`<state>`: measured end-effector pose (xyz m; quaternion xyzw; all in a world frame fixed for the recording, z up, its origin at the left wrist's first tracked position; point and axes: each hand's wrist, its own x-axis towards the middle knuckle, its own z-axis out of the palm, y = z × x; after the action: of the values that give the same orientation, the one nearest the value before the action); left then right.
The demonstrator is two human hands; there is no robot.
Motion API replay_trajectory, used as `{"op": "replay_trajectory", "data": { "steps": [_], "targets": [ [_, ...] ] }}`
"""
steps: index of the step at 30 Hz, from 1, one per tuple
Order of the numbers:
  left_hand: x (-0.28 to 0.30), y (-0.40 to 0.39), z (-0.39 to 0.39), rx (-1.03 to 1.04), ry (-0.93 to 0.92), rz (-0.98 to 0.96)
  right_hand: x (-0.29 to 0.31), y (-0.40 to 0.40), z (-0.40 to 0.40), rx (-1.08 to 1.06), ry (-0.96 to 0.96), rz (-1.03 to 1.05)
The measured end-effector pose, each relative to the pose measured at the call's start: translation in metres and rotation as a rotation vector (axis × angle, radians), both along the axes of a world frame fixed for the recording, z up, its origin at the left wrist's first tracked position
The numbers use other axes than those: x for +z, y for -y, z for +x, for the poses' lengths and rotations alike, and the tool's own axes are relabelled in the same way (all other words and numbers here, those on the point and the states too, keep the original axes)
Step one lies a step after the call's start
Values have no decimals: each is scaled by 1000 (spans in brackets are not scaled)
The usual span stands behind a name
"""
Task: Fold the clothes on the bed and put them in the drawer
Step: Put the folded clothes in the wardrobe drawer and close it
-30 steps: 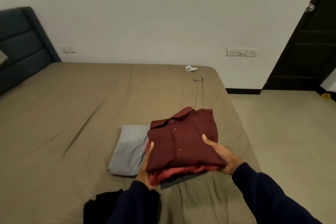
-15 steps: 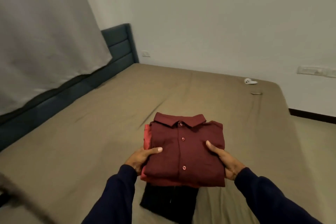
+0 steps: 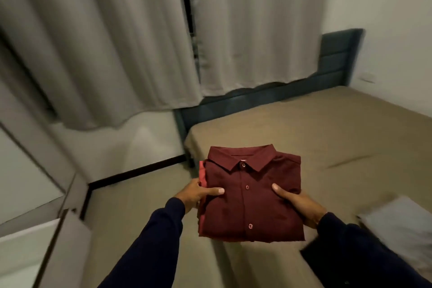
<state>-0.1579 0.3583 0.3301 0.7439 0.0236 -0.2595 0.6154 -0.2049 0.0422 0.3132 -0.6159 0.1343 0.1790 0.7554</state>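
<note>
Two hands [image 3: 201, 194] [image 3: 297, 206]; two held shirts [image 3: 252, 194] [image 3: 202, 174]; two curtains [image 3: 93, 42] [image 3: 257, 23].

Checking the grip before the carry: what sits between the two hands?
In the head view, the folded maroon shirt spans the gap between left hand and right hand, with a lighter red garment stacked beneath it.

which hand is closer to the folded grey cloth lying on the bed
Right. The right hand grips the shirt stack's edge on the side toward the grey cloth; the left hand grips the far edge.
</note>
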Motion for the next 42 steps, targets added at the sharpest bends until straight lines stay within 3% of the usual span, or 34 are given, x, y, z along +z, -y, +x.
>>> {"op": "replay_trajectory", "data": {
  "steps": [6, 10, 14, 19, 27, 35, 39, 42],
  "targets": [
    [6, -176, -59, 269, 50, 73, 9, -182, 37, 331, 102, -92],
    [7, -286, -128, 607, 113, 46, 11, -322, 44, 550, 156, -70],
    [11, -368, -204, 851, 111, -60, 15, -448, 33, 791, 188, -33],
    [12, -441, -303, 1011, 74, -128, 17, -580, -3, 1070, 252, -4],
    [-37, -481, -439, 1470, 17, -122, -18, -744, -90, 1448, 314, -24],
    [-144, -444, -533, 2005, -154, -121, -130, -815, -199, 1858, 175, -135],
    [-207, -441, -543, 2012, -371, 25, -195, -821, -235, 1983, 167, -237],
    [-205, -441, -520, 1922, -590, 226, -229, -817, -240, 2006, 254, -344]
  ]
}}
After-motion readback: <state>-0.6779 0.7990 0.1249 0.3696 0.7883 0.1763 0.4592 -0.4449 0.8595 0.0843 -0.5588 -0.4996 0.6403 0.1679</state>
